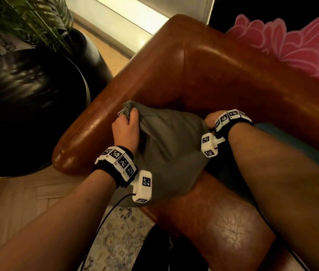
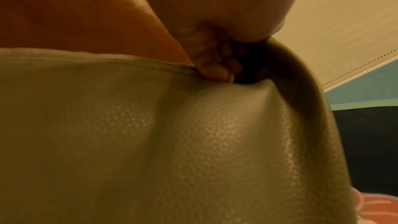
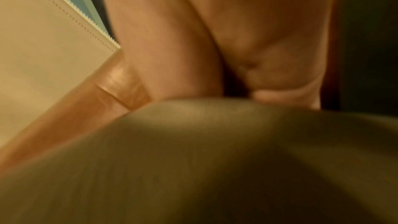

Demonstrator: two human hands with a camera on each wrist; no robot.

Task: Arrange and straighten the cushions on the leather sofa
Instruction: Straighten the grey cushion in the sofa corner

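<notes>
Right hand [image 1: 210,119] (fingers hidden) — behind grey cushion [image 1: 166,145]

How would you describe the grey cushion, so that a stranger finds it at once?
Start at the brown leather sofa and look at the corner where its arm meets the back. There the grey cushion stands, gripped by the left hand and the right hand. Unlike the pink flower cushion, it is plain, with a metal zipper pull.

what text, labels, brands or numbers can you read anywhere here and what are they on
None: no word, brand or number is readable in any view.
Left wrist band and right wrist band: black-and-white square code markers only, no letters.
Grey cushion, gripped by the left hand and right hand: no label shows; the zip pull is too small to read.
Leather sofa, pink flower cushion: no text.
</notes>
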